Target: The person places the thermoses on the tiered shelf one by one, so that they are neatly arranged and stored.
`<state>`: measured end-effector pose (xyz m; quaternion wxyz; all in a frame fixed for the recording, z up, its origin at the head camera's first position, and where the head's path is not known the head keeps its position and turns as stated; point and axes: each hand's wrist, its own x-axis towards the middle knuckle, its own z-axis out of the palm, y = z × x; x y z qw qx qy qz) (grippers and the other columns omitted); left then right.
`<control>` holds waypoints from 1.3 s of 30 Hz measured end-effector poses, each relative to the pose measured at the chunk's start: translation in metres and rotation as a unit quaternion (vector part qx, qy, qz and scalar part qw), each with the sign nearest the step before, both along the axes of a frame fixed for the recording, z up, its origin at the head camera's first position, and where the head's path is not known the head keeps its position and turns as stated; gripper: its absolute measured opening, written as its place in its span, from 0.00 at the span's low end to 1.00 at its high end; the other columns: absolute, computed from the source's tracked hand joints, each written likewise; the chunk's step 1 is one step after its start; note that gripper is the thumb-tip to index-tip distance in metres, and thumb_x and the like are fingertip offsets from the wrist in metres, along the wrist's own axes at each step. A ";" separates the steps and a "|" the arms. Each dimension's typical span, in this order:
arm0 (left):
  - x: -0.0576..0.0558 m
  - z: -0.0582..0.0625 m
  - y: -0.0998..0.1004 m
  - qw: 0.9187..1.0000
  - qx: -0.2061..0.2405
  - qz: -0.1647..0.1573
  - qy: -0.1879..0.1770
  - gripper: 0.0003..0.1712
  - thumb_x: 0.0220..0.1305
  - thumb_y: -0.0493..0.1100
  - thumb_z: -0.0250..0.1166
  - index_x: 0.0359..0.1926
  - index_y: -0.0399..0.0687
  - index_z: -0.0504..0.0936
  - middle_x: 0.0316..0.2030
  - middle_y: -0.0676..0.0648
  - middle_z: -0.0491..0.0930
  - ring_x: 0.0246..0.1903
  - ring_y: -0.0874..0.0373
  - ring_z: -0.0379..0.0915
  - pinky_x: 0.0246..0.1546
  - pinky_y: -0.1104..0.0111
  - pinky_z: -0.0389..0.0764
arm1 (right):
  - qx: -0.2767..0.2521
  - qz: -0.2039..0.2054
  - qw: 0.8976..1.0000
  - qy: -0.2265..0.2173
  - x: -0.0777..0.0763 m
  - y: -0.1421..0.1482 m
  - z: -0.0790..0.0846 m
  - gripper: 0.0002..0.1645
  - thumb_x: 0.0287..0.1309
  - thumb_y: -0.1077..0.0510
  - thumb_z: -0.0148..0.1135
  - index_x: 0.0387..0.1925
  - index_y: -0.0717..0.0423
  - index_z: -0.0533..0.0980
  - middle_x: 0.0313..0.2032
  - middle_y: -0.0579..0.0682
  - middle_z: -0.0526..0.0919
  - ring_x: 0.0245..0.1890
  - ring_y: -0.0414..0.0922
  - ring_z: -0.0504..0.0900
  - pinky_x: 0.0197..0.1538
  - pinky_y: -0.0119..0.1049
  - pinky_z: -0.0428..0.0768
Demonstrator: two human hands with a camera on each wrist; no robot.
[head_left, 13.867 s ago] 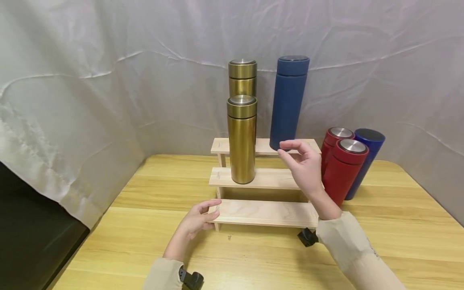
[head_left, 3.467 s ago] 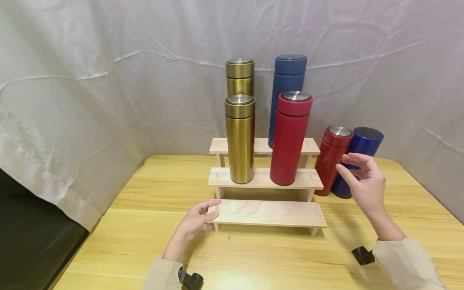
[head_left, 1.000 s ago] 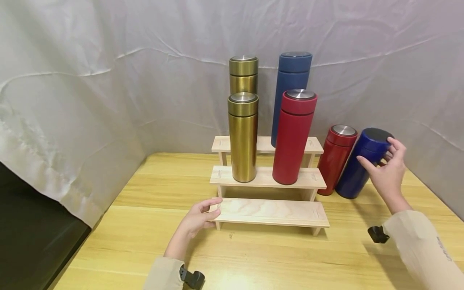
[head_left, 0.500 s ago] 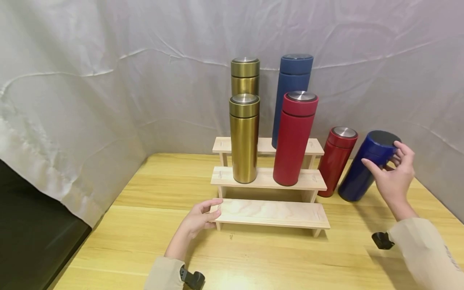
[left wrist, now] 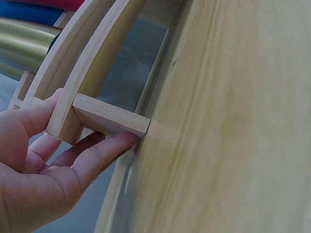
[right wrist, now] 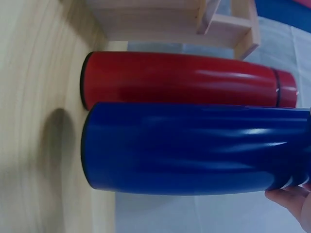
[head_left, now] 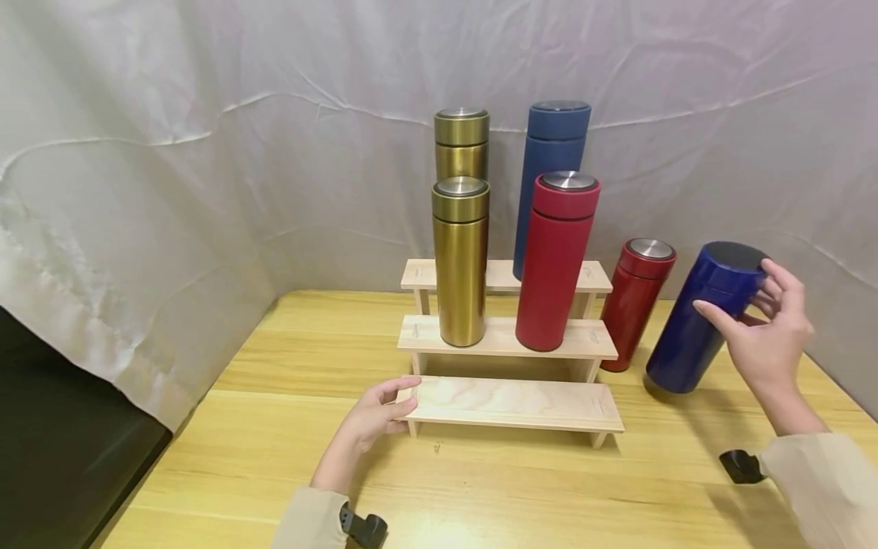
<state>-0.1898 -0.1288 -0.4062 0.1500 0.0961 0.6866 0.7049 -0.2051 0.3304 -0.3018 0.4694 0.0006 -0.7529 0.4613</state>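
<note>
My right hand (head_left: 768,343) grips a glossy dark-blue thermos (head_left: 696,328) near its black-topped lid, thumb on the near side. The thermos tilts to the right, its base a little off the table, with a shadow apart from it in the right wrist view. Close to its left stands a red thermos (head_left: 634,305). My left hand (head_left: 370,415) holds the left end of the lowest step of a wooden three-step stand (head_left: 514,402); in the left wrist view the thumb and fingers (left wrist: 104,153) lie round the step's end and leg.
On the middle step stand a gold thermos (head_left: 461,267) and a larger red thermos (head_left: 557,267). Behind them, on the top step, are another gold thermos (head_left: 462,137) and a matte blue thermos (head_left: 554,152). A grey curtain (head_left: 329,191) hangs behind the wooden table (head_left: 288,442).
Earlier, the matte blue and larger red thermoses came onto the stand. In the last second my right hand has moved the glossy blue thermos rightward and up, away from the smaller red one.
</note>
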 end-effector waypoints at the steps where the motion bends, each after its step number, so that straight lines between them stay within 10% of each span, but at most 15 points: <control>1: 0.000 0.000 0.000 1.000 0.000 0.000 0.000 0.27 0.60 0.37 0.59 0.59 0.32 0.64 0.62 0.30 0.50 0.54 0.36 0.59 0.48 0.46 0.68 | 0.001 0.000 1.000 -0.003 0.002 -0.001 0.001 0.49 0.30 0.74 0.71 0.58 0.49 0.65 0.41 0.38 0.75 0.35 0.32 0.75 0.34 0.14 0.71; 24: 0.000 0.001 0.001 1.000 -0.001 0.003 -0.004 0.26 0.60 0.36 0.57 0.59 0.32 0.64 0.63 0.30 0.50 0.54 0.37 0.60 0.48 0.46 0.67 | 0.032 0.025 0.999 0.020 0.038 -0.029 0.024 0.49 0.28 0.76 0.71 0.58 0.54 0.65 0.42 0.38 0.78 0.36 0.29 0.76 0.35 0.15 0.72; 39: 0.000 0.001 0.000 1.000 -0.001 -0.004 0.003 0.26 0.60 0.38 0.59 0.58 0.34 0.65 0.63 0.31 0.51 0.53 0.39 0.62 0.48 0.46 0.68 | -0.024 0.163 0.981 0.104 0.049 -0.055 0.031 0.46 0.26 0.82 0.67 0.55 0.66 0.65 0.42 0.50 0.81 0.37 0.36 0.80 0.36 0.20 0.75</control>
